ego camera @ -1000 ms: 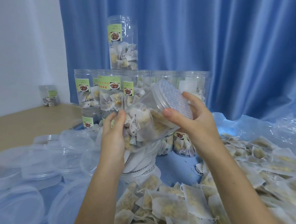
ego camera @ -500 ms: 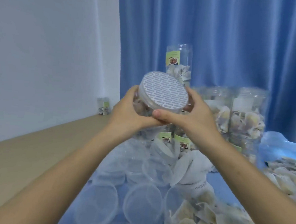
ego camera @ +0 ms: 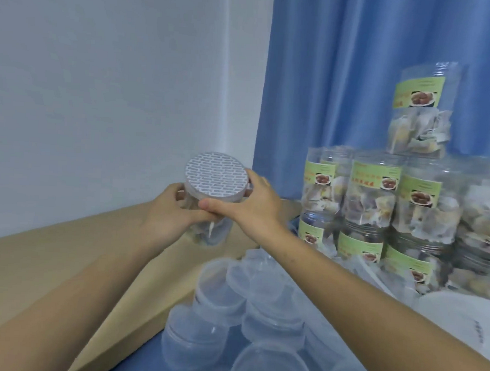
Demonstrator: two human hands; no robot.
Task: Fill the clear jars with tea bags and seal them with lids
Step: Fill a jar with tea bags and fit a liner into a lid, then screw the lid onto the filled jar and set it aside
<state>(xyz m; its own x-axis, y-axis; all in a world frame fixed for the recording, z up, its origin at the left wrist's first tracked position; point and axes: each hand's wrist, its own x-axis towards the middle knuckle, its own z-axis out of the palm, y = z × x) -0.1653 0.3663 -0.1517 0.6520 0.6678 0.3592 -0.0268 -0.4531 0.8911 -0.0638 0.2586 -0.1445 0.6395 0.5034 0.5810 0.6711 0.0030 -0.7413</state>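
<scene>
Head view is filled at the far left by a pale wall (ego camera: 101,92), and at the far right by a pleated blue curtain (ego camera: 344,63); below the wall a tan wooden tabletop (ego camera: 49,274) is seen, running from the left edge toward the corner; a blue sheet (ego camera: 143,361) is laid over its nearer right part. At the right, against the curtain, a stack of filled jars (ego camera: 407,216) with green labels is built up in tiers, tea bags being visible through the clear walls; one labelled jar (ego camera: 421,109) is stood alone on top of the stack. Near the bottom centre a heap of clear plastic lids (ego camera: 245,313) is piled on the blue sheet; at the right edge part of a white disc-shaped object (ego camera: 458,318) is seen, its nature not being clear. Above the tabletop, left of the stack, a clear jar (ego camera: 210,226) with tea bags inside is held in the air, tilted so that its patterned silver seal (ego camera: 216,174) is turned toward the camera. The jar's body is gripped by the left hand (ego camera: 168,209), fingers curled round its left side; the sealed top is clasped by the right hand (ego camera: 251,205), thumb laid across the near rim and fingers wrapped over the far right edge.
</scene>
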